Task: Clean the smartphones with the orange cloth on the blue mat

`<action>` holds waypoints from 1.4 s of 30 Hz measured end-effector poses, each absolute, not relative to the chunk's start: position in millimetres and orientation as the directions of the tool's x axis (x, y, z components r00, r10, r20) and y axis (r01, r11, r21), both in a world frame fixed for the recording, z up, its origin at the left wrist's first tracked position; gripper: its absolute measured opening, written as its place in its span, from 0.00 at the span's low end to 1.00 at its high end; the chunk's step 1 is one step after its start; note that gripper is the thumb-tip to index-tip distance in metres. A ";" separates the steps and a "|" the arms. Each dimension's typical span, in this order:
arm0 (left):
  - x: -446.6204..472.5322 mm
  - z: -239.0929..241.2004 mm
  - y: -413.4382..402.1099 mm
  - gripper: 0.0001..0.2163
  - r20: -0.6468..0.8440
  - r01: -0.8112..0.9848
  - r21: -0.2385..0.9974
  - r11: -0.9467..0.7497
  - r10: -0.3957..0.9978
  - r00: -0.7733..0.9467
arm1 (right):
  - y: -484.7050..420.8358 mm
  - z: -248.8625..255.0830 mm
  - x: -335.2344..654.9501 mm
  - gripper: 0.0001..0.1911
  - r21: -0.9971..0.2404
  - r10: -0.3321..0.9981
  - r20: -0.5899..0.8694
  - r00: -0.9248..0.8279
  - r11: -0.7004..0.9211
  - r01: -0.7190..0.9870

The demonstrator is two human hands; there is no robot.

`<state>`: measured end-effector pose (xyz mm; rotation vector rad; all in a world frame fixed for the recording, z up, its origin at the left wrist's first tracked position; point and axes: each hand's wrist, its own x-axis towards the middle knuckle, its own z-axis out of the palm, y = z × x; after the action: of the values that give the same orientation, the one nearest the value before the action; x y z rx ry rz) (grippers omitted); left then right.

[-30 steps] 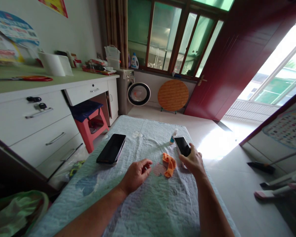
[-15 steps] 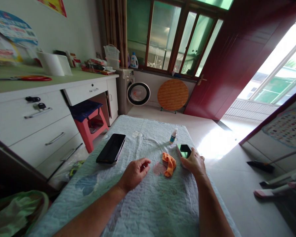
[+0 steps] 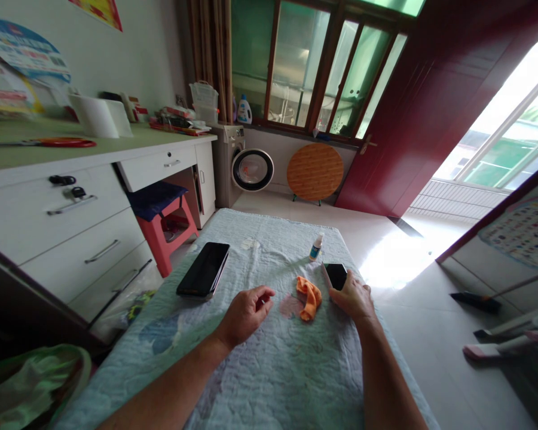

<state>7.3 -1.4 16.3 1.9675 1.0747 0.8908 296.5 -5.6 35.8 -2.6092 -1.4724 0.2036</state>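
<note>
My right hand (image 3: 352, 297) grips the near end of a small dark-screened phone (image 3: 336, 275) that lies almost flat on the quilted cloth (image 3: 273, 364). An orange cloth (image 3: 309, 297) lies crumpled just left of that hand. My left hand (image 3: 246, 313) rests on the quilt with its fingers curled in loosely and nothing in them. A larger black phone (image 3: 204, 270) lies flat near the left edge. Beyond the small phone stands a small bottle (image 3: 315, 246) with a blue label.
A white drawer desk (image 3: 72, 203) runs along the left with a red stool (image 3: 164, 221) under it. A washing machine (image 3: 244, 167) and a round wooden tabletop (image 3: 314, 172) stand at the back wall. A green bag (image 3: 31, 388) sits at the lower left; mops (image 3: 506, 340) lie at the right.
My right hand has lowered the small phone from a raised tilt down onto the quilt, nearer to me. The left hand has stayed in place.
</note>
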 end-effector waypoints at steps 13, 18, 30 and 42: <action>-11.3 24.7 12.9 0.09 0.580 0.612 0.446 -0.652 0.732 0.358 | -6.0 42.4 287.0 0.36 -0.219 0.887 0.211 0.410 -0.366 0.905; -40.8 38.8 29.7 0.10 0.673 0.886 0.251 -0.390 0.728 0.130 | -5.0 42.8 259.2 0.11 -0.334 0.910 0.410 0.065 0.083 0.939; -71.0 38.7 43.3 0.26 0.423 0.993 0.106 0.047 0.902 -0.088 | -9.0 32.0 230.4 0.08 -0.324 0.909 0.416 -0.033 0.182 0.928; -73.2 39.8 43.7 0.28 0.313 0.986 0.047 0.161 0.935 -0.167 | -11.1 29.5 218.8 0.08 -0.288 0.900 0.426 -0.091 0.231 0.929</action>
<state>-73.2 43.7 39.8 2.1468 2.5448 0.4060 218.8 -11.1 29.5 -1.6734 -1.9940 -0.0750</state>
